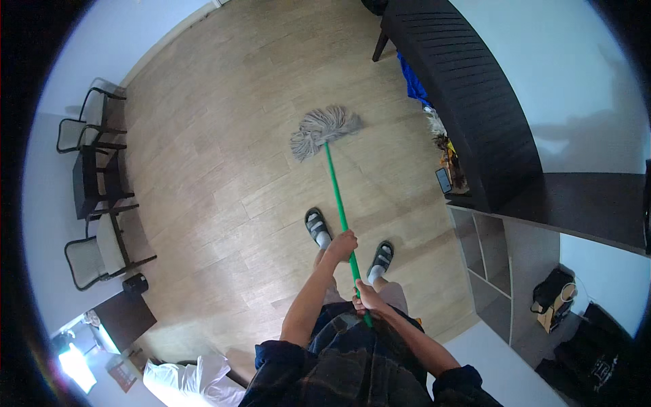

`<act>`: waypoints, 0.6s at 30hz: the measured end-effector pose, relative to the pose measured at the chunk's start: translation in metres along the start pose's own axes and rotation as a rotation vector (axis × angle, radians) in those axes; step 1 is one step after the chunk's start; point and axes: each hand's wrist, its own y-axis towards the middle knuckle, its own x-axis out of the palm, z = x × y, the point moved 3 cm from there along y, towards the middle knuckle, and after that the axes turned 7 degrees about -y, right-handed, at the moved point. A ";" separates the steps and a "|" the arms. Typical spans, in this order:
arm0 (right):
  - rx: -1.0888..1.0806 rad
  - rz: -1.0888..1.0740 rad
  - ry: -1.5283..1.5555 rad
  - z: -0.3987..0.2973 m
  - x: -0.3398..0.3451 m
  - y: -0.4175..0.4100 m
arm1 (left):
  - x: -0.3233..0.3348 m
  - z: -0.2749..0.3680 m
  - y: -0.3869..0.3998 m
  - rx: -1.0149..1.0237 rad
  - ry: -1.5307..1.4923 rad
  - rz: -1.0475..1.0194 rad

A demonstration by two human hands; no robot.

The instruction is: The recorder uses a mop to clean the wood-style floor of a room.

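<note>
A string mop with a grey yarn head [325, 129] lies spread on the wood-look floor ahead of my feet. Its green handle [337, 191] runs from the head back to my waist. My left hand [343, 246] is closed around the middle part of the handle, beside my lower leg. Lower down, near the handle's end, my right hand [368, 297] grips it in front of my shirt. Both hands are apart on the handle, with a bare length of it between them.
At the left wall stand chairs [97, 249] and a small dark table [85, 183]. A dark slatted bench [457, 91], with items beneath it, lines the right side, above a grey shelf unit [491, 274]. A white plastic bag [193, 384] is at lower left.
</note>
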 end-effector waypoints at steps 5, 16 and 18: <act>0.100 -0.075 -0.201 -0.010 -0.027 -0.009 | -0.011 0.012 -0.032 -0.179 -0.178 0.220; -0.055 -0.032 -0.305 -0.008 -0.046 -0.036 | 0.003 0.034 -0.037 -0.361 -0.214 -0.076; -0.052 0.020 -0.208 0.013 -0.056 -0.035 | 0.000 0.043 -0.018 -0.263 -0.175 -0.095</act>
